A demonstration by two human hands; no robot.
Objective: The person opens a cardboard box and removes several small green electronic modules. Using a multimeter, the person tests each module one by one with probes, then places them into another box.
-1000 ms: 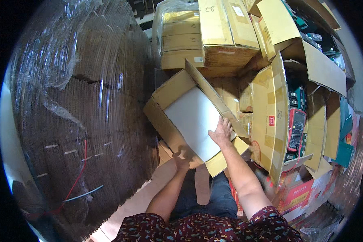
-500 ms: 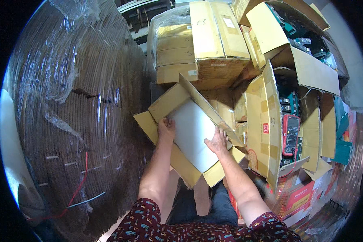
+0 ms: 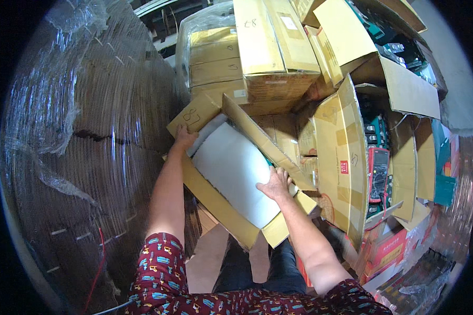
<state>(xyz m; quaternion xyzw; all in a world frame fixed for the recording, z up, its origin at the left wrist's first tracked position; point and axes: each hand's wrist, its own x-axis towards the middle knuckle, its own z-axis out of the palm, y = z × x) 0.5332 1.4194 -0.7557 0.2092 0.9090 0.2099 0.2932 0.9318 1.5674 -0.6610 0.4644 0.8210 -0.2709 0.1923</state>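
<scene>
In front of me an open cardboard box [image 3: 223, 212] sits slanted, its flaps folded outward. A smooth white sheet [image 3: 235, 168] lies inside, with a translucent whitish layer [image 3: 211, 132] showing past its far end. My left hand [image 3: 185, 138] is closed on the box's far left corner, below a flap with handwriting. At the right long side, my right hand [image 3: 277, 184] has its thumb over the white sheet and its fingers bent at the sheet's edge, beside the box wall; the fingertips are partly hidden. A sliver of green shows along that edge.
To the right, another open carton [image 3: 341, 163] holds dark green items and a red multimeter [image 3: 378, 176]. Behind it stands an open box of green parts [image 3: 394, 50]. Taped cartons [image 3: 278, 37] are stacked ahead. Film-wrapped flat cardboard [image 3: 100, 173] rises at my left.
My left hand has moved from the sheet's left edge out to the box's far left corner. The box has turned slightly, and a whitish layer now shows beyond the sheet. The view has shifted.
</scene>
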